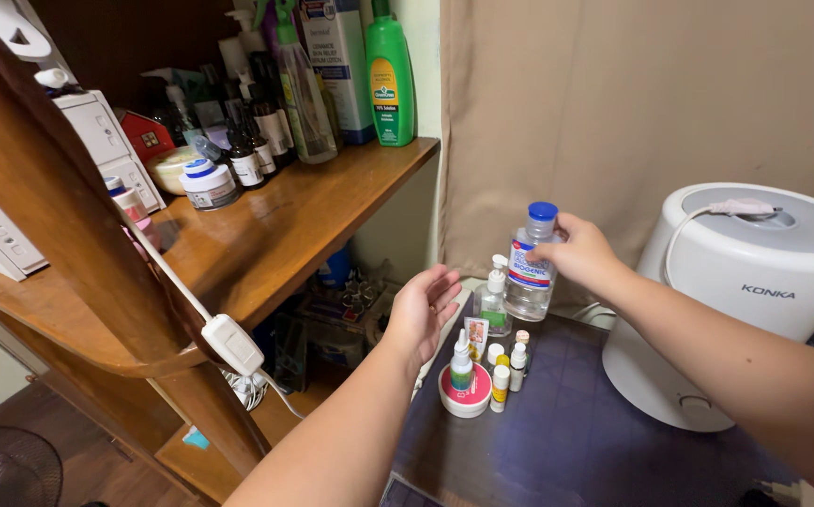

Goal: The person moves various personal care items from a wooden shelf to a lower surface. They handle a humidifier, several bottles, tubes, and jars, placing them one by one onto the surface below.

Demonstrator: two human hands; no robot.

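Home corner, toiletry-crowded wooden shelf [313, 202], curtain [632, 113]

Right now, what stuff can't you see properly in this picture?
- Clear bottle, head view: the right hand covers part of its side.
- Lower shelf clutter: too dark and small to tell apart.
- Fan: cut off by the bottom-left edge.
- Small bottles: labels too tiny.

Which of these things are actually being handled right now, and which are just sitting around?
In hand:
- clear bottle with a blue cap, gripped by the right hand
- left hand, open and holding nothing, hovering near the small spray bottle

Lying about:
- white round appliance
- pink-lidded jar and small vials
- green bottle and white jar on the wooden shelf
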